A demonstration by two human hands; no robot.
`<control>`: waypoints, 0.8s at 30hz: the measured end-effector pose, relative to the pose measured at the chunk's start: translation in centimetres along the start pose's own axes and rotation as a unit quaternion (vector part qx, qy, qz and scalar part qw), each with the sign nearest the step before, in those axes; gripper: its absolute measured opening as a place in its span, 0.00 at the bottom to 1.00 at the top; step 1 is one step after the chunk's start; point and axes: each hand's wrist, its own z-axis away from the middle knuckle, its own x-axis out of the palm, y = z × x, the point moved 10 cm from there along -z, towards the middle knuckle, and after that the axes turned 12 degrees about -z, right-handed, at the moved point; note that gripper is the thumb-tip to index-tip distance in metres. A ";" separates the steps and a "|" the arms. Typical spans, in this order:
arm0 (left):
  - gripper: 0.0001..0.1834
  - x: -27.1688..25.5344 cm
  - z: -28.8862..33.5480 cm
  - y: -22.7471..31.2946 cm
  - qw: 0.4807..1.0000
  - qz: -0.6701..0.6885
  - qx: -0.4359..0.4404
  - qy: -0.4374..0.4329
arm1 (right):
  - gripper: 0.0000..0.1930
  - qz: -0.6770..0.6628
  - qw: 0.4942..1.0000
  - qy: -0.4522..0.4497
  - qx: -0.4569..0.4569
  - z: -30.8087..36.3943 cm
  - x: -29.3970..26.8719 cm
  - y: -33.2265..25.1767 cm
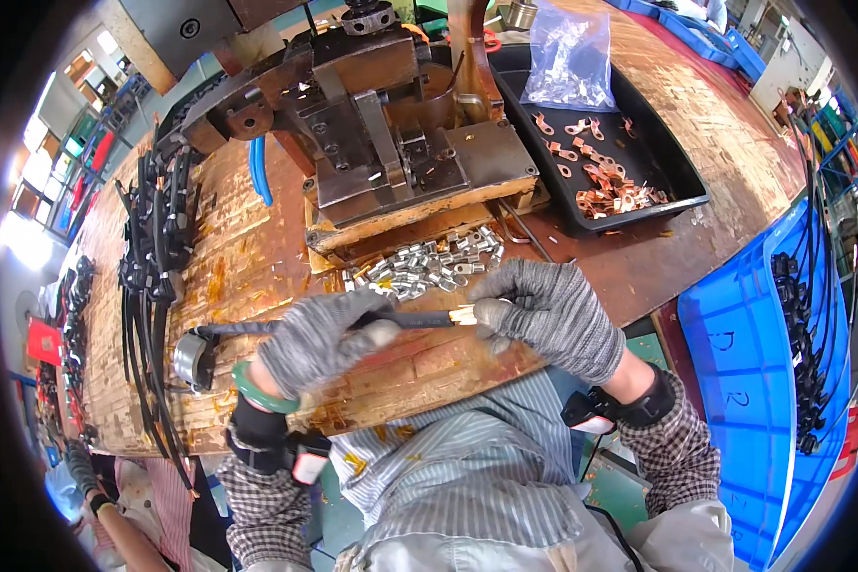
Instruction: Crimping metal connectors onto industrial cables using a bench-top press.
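Observation:
My left hand (316, 348), in a grey knit glove, is closed around a black cable (419, 320) held level above the table's front edge. Bare copper strands (461, 316) stick out of the cable's right end. At those strands, the gloved fingers of my right hand (555, 319) are pinched together, and their tips hide the very end. Just beyond the cable lies a pile of silver cable lugs (427, 267). Behind the pile stands a heavy metal press (391, 153), apart from both hands.
A black tray (629, 223) at the right holds copper lugs (615, 186) and a clear plastic bag (570, 57). Black cables (153, 257) lie at the left, near a round metal piece (193, 360). A blue bin (734, 381) stands right; a co-worker's gloved hand (81, 467) shows lower left.

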 end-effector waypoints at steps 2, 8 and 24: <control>0.14 -0.5 1.2 -2.5 0.999 0.037 0.005 0.005 | 0.09 -0.016 1.000 -0.002 0.007 -0.6 0.2 -0.4; 0.12 -5.4 0.6 -3.2 0.996 0.016 -0.015 0.084 | 0.09 -0.017 1.000 0.009 -0.014 -4.3 -0.2 -2.6; 0.14 -9.9 -1.3 -7.5 0.978 0.108 -0.165 0.069 | 0.10 -0.097 0.994 -0.040 0.005 -10.5 -1.0 -5.0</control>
